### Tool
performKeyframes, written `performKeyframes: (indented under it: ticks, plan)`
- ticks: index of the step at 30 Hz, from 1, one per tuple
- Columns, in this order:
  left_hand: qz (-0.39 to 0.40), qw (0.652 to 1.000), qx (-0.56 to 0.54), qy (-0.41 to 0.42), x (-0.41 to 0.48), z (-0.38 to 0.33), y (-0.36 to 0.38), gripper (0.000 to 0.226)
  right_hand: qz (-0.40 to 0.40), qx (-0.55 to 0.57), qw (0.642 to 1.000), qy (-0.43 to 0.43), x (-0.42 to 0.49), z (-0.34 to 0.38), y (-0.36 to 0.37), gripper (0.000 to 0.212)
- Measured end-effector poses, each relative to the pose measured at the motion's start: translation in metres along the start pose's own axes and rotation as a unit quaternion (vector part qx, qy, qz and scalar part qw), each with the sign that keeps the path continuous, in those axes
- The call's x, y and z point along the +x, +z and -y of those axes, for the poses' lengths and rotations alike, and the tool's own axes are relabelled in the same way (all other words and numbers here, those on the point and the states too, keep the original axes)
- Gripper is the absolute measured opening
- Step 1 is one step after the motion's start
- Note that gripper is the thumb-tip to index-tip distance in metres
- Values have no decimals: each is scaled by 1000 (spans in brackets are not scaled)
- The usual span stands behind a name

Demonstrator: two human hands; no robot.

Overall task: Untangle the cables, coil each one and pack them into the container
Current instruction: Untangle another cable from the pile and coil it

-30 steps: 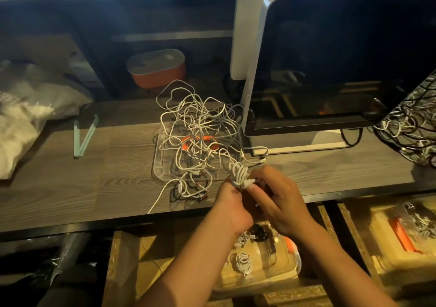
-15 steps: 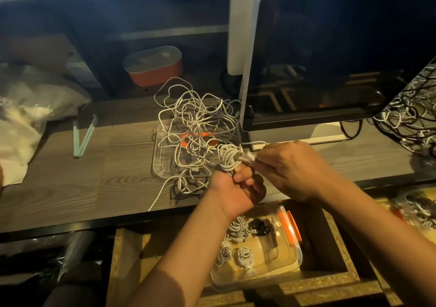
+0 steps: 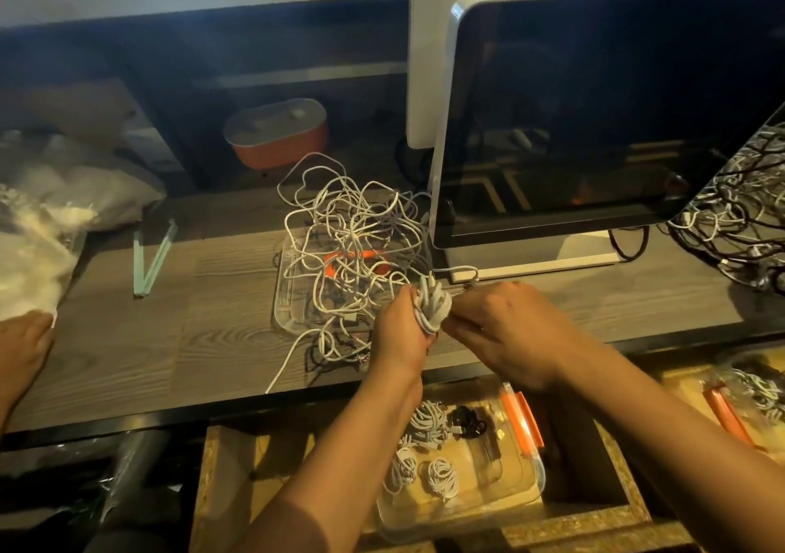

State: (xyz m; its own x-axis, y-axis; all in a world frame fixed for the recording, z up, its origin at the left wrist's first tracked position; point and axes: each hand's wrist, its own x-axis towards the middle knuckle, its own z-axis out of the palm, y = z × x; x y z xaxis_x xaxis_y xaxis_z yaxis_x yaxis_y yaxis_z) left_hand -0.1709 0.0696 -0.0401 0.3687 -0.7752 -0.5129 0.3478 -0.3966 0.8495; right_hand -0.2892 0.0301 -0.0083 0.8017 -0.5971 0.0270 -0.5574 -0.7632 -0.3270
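A coiled white cable point(image 3: 433, 308) is gripped in the left hand point(image 3: 399, 331), whose fingers are curled round the bundle, just in front of the lower left corner of the large silver-framed dark monitor point(image 3: 594, 106). The same coil is pinched from its other side by the curled fingers of the right hand point(image 3: 505, 331). A thin loose strand is seen running from the coil toward the monitor's base.

To the left of the monitor, a loose tangle of thin white cables point(image 3: 352, 246) is heaped on a clear plastic tray point(image 3: 282, 306), which is set on the grey wood-grain bench point(image 3: 191, 318). Below the monitor's left corner, under the bench edge, a clear plastic container with an orange clasp point(image 3: 509, 484) is seen in a wooden drawer. Several small white coils point(image 3: 429, 421) and 1 black coil point(image 3: 467, 418) are held in it. To the right of the monitor, a second tangle of black and white cables point(image 3: 739, 229) is piled.
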Motion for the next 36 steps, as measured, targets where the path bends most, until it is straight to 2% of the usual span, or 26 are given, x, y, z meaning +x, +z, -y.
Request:
performKeyframes:
  ticks: [3, 7, 9, 12, 13, 15, 17, 20, 22, 25, 29, 31, 34, 36]
  plan:
    - [-19, 992, 89, 86, 2, 1, -5, 46, -16, 157, 987, 7, -6, -9, 12, 47]
    - [-6, 982, 121, 145, -7, -3, -7, 49, -52, 233, 971, -11, -11, -14, 18, 53]
    - [-4, 985, 108, 138, -11, -6, -6, 49, -110, 276, 955, -5, -13, -13, 19, 49]
    - [8, 985, 97, 145, -15, -6, -3, 52, -200, 378, 903, 35, -14, -11, 21, 33]
    - [8, 986, 91, 141, -17, -6, -2, 53, -226, 372, 899, 42, -15, -10, 22, 32]
    - [-1, 990, 61, 125, -19, -7, 0, 50, -258, 263, 930, 15, -16, -10, 24, 34]
    - [-6, 992, 47, 118, -19, -7, -1, 46, -257, 150, 955, -14, -16, -8, 27, 37]
    - [-11, 992, 58, 109, -19, -6, -2, 45, -246, 70, 966, -31, -16, -10, 32, 22]
    - [-10, 991, 73, 114, -19, -4, -3, 46, -235, 109, 965, -36, -17, -11, 36, 17]
    - [10, 994, 63, 90, -20, -5, -3, 46, -252, 178, 951, -26, -23, -9, 41, 23]
    - [-12, 998, -52, 29, -32, -3, 10, 40, -332, 130, 934, -2, -24, 1, 52, 28]
    - [-49, 994, -86, 39, -35, -2, 16, 49, -341, 117, 932, 21, -21, 7, 55, 28]
    - [-87, 989, -65, 98, -28, 0, 11, 53, -266, 231, 935, 36, -22, 13, 56, 30]
    - [-105, 986, -36, 126, -22, 3, 6, 49, -225, 313, 922, 44, -25, 15, 54, 35]
